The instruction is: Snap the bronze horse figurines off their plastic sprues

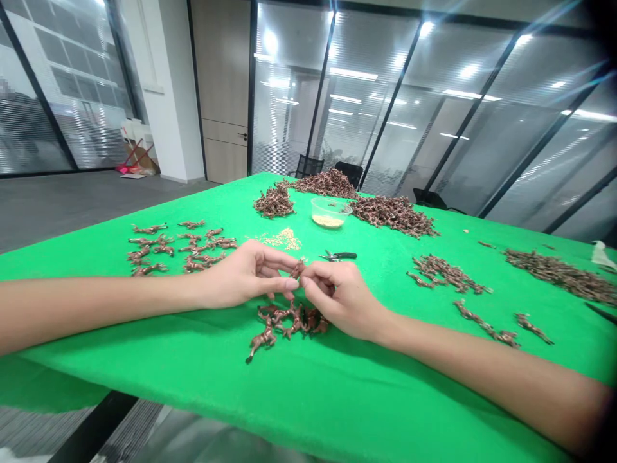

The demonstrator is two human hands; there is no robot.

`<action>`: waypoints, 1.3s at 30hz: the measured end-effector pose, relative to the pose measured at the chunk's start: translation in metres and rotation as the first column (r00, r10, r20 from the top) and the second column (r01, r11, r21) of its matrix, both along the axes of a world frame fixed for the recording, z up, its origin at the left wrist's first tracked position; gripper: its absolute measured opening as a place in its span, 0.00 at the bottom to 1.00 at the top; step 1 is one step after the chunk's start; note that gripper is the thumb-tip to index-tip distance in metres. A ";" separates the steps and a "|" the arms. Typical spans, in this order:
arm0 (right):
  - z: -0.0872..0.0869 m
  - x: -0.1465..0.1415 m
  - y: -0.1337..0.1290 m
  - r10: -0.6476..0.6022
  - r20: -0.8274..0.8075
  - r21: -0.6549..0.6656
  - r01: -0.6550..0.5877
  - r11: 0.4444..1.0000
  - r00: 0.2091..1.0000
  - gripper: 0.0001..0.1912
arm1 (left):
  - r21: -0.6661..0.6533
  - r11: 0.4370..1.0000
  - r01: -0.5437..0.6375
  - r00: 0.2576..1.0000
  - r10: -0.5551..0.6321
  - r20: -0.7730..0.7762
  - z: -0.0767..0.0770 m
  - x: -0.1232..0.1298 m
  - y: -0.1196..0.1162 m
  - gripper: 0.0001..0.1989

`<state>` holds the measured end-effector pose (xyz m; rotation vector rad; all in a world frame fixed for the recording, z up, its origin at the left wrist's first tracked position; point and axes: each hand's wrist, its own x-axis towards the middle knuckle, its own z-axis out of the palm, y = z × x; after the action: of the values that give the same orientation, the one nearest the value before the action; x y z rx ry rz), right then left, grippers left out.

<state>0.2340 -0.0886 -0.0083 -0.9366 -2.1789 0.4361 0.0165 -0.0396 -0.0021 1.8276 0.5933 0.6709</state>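
My left hand (250, 273) and my right hand (340, 297) meet over the green cloth (366, 392). Between their fingertips is a small brown animal figurine (299, 267), mostly hidden by the fingers. Both hands pinch it. Just below them lies a small cluster of similar brown figurines (263, 339) with dark feet, partly covered by my right hand. Beyond my fingers rest small pliers (341, 256) with dark handles. A scatter of tiny pale yellow pieces (288, 239) lies behind my left hand.
More figurines (149, 249) are laid out at left. Large heaps of them (393, 215) stand at the back around a clear plastic bowl (321, 211) holding pale pieces. To the right are smaller groups (450, 273) and a long brown pile (559, 271).
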 end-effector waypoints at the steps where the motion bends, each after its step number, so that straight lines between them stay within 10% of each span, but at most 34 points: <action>1: 0.000 0.000 0.000 -0.011 -0.017 0.019 0.011 1.000 1.000 0.11 | -0.034 0.999 0.012 1.000 -0.011 0.029 0.000 0.001 -0.001 0.20; 39: -0.003 0.000 -0.002 0.002 -0.083 0.247 0.019 0.969 0.997 0.10 | 0.000 0.993 0.121 0.990 -0.121 -0.067 0.003 0.000 -0.003 0.17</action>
<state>0.2341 -0.0909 -0.0118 -0.7762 -2.0945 0.1882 0.0162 -0.0426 0.0005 1.8791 0.5209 0.5317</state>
